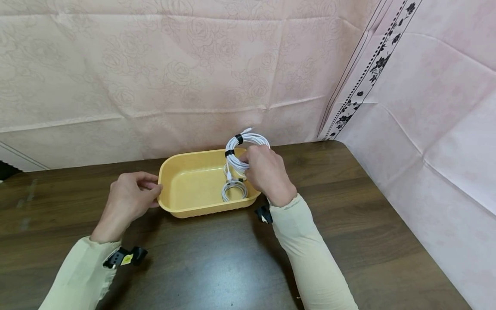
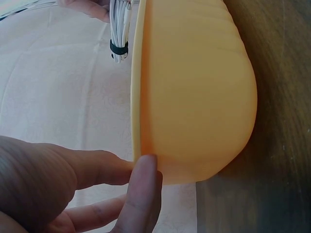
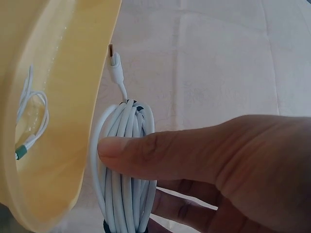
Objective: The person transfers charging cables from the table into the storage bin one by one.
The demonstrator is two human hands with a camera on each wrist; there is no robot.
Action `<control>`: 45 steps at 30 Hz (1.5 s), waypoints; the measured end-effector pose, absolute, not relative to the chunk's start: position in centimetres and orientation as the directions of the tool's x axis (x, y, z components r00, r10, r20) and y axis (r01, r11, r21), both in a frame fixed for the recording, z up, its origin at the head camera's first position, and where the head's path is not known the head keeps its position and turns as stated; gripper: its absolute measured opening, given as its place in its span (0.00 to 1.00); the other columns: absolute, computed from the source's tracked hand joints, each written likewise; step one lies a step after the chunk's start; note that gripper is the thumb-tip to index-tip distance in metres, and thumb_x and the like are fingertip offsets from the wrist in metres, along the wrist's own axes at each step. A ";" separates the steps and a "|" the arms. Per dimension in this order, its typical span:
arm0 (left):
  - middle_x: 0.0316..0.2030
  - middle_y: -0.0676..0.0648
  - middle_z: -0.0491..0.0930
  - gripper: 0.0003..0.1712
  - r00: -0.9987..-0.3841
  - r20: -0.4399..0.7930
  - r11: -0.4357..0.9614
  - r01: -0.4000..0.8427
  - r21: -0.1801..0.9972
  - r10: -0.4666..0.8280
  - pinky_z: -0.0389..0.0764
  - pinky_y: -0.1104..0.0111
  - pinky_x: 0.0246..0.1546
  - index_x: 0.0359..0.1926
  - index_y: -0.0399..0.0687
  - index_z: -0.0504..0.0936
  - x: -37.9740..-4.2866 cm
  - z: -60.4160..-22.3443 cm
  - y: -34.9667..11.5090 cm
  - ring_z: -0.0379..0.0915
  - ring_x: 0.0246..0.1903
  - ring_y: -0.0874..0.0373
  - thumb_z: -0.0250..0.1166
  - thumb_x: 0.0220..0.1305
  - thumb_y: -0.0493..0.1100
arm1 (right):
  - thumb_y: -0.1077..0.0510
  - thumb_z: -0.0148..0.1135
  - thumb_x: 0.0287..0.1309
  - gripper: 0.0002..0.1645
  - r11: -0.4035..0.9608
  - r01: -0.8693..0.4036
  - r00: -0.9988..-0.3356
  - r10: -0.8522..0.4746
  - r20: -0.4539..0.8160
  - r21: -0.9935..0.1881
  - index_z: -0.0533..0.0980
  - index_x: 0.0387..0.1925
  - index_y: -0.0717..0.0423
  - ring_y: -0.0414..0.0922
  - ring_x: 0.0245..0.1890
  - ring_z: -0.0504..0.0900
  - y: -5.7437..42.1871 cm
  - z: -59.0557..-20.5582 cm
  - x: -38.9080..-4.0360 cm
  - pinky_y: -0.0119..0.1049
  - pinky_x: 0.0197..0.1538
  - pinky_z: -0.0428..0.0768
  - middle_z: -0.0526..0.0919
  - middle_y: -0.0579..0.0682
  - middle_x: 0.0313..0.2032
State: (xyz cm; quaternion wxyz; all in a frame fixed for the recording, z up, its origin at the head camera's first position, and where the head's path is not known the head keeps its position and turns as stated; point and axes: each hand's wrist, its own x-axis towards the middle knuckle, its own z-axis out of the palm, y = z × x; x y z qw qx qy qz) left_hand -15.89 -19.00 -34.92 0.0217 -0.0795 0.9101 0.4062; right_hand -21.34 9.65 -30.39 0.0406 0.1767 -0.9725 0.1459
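A coiled white cable (image 1: 234, 160), bound with black ties, is held above the right end of a yellow plastic tub (image 1: 193, 212). My right hand (image 1: 267, 172) grips this coil, its thumb pressed across the strands in the right wrist view, where a slim metal-tipped plug (image 3: 116, 73) sticks up from the bundle. Inside the tub, at its right end, lies a smaller coiled cable (image 1: 223, 194). At the tub's left end my left hand (image 1: 129, 199) pinches the rim between thumb and fingers, as the left wrist view shows.
The tub stands on a dark wooden table (image 1: 217, 267) near its back edge. Behind it hangs a pale pink floral cloth (image 1: 174, 77), which continues along the right side past a black flower border (image 1: 379, 64). Each wrist wears a black strap (image 1: 122, 257).
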 end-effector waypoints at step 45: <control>0.43 0.34 0.82 0.23 -0.986 -0.109 0.650 -0.164 0.742 -0.125 0.90 0.66 0.31 0.60 0.29 0.78 -15.9 -34.9 -19.0 0.86 0.28 0.60 0.61 0.69 0.40 | 0.75 0.56 0.54 0.25 0.877 -0.419 -0.908 -0.396 0.139 -0.235 0.69 0.12 0.45 0.39 0.25 0.68 7.7 -30.7 -20.4 0.32 0.20 0.64 0.66 0.41 0.19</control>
